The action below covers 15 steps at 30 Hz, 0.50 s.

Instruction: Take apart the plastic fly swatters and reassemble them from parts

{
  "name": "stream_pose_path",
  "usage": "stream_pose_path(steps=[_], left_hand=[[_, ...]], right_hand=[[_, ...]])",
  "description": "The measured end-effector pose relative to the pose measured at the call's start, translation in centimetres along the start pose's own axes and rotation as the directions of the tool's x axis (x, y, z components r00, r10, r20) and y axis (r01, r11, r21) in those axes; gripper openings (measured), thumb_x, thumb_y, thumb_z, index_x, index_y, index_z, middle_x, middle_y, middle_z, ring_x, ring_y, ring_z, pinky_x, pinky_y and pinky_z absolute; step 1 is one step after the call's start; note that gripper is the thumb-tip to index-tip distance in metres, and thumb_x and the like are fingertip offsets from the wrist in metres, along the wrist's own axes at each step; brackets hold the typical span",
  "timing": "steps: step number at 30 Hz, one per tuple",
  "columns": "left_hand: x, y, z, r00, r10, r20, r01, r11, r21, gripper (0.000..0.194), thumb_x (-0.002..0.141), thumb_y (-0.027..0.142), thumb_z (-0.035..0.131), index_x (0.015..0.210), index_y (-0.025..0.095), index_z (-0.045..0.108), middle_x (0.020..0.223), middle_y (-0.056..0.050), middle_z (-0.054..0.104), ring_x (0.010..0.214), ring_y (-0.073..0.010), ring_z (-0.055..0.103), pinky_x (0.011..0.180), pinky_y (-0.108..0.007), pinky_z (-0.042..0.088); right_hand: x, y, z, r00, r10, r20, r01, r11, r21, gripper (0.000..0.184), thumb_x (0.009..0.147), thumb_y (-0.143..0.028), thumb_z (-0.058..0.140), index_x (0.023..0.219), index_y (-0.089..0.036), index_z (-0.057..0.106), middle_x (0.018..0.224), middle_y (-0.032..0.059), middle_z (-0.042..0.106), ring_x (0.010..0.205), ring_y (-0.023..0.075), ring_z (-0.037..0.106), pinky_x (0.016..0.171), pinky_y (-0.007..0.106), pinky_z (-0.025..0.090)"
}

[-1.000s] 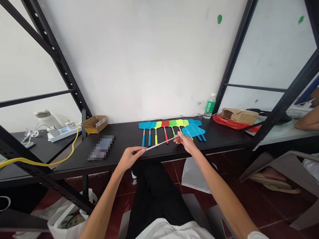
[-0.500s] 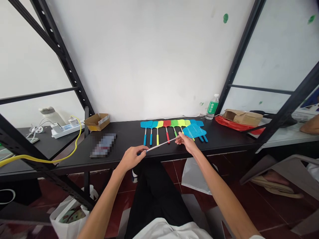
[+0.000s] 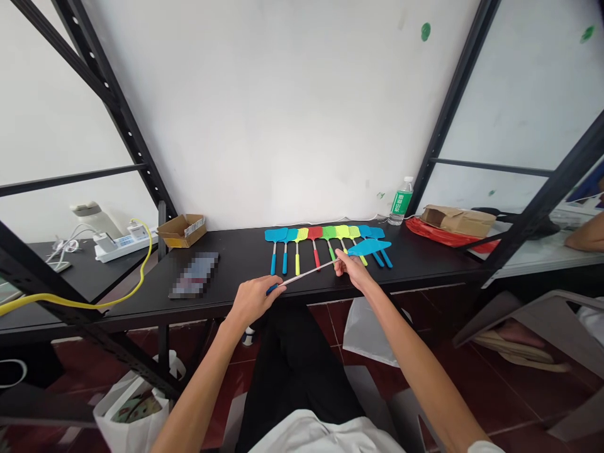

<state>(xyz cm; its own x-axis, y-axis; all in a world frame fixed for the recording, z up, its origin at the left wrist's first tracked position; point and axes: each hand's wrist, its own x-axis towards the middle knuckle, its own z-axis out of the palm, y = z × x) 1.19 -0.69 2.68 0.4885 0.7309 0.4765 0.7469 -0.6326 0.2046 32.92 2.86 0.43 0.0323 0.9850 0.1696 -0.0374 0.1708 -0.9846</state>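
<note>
I hold one blue fly swatter (image 3: 367,246) stretched out over the front of the black table (image 3: 236,264). My left hand (image 3: 253,301) is closed round its blue handle end. My right hand (image 3: 350,268) pinches the thin metal rod (image 3: 306,274) just below the blue mesh head, which is tilted nearly edge-on. Behind it lies a row of several fly swatters (image 3: 315,238) in blue, yellow, red and green, heads toward the wall.
A blurred flat item (image 3: 194,275) lies left on the table, an open cardboard box (image 3: 182,229) behind it. A green-labelled bottle (image 3: 399,201) stands by the wall. A brown paper bag (image 3: 455,220) on red plastic lies right. Another person's arm (image 3: 585,236) rests far right.
The held swatter's head has turned from facing flat to nearly edge-on. My left hand has shifted slightly down and nearer me; more of the blue handle shows.
</note>
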Motion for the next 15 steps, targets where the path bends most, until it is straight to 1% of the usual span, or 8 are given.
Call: stream_pose_path(steps=[4,7,9,12,15], left_hand=[[0.12,-0.21,0.28,0.998,-0.033,-0.045,0.035,0.998,0.044,0.035,0.099,0.050,0.045,0.104,0.027,0.071,0.101,-0.002,0.076,0.082,-0.0213,0.069,0.062,-0.027,0.036],[0.15,-0.49,0.53,0.996,-0.063,-0.071,0.068,0.994,0.080,0.037,0.100,0.049,0.043,0.108,0.027,0.071,0.103,-0.004,0.077,0.085,-0.0224,0.069,0.061,-0.027,0.035],[0.17,-0.65,0.67,0.995,-0.074,-0.070,0.081,0.992,0.100,0.037,0.101,0.047,0.040,0.108,0.027,0.071,0.101,-0.004,0.077,0.083,-0.0224,0.069,0.060,-0.028,0.033],[0.22,-0.75,0.74,0.996,-0.076,-0.055,0.082,0.989,0.121,0.038,0.102,0.046,0.037,0.105,0.027,0.070,0.096,-0.003,0.076,0.078,-0.0217,0.068,0.058,-0.028,0.030],[0.20,-0.97,0.63,0.996,-0.076,-0.044,0.081,0.986,0.143,0.040,0.103,0.044,0.034,0.097,0.026,0.069,0.089,-0.003,0.075,0.076,-0.0211,0.066,0.057,-0.028,0.028]], right_hand=[[-0.15,-0.18,-0.07,1.000,0.017,-0.018,-0.016,0.999,0.049,0.048,0.078,-0.062,0.070,0.055,-0.020,0.069,0.055,0.0046,0.063,0.056,0.0151,0.056,0.061,0.030,0.044],[-0.22,-0.22,0.07,1.000,0.003,-0.011,-0.003,0.999,0.046,0.047,0.078,-0.061,0.069,0.059,-0.019,0.072,0.055,0.0052,0.064,0.057,0.0153,0.056,0.062,0.030,0.043],[-0.25,-0.24,0.19,1.000,-0.003,0.001,0.003,0.999,0.036,0.047,0.079,-0.061,0.068,0.060,-0.018,0.073,0.056,0.0056,0.064,0.058,0.0153,0.056,0.062,0.030,0.042],[-0.26,-0.23,0.25,1.000,-0.011,0.009,0.011,1.000,0.017,0.047,0.080,-0.062,0.068,0.062,-0.018,0.074,0.057,0.0060,0.065,0.059,0.0159,0.058,0.063,0.031,0.042],[-0.24,-0.14,0.15,1.000,-0.010,0.008,0.010,1.000,0.015,0.047,0.080,-0.062,0.067,0.063,-0.018,0.075,0.059,0.0067,0.067,0.061,0.0167,0.059,0.064,0.031,0.042]])
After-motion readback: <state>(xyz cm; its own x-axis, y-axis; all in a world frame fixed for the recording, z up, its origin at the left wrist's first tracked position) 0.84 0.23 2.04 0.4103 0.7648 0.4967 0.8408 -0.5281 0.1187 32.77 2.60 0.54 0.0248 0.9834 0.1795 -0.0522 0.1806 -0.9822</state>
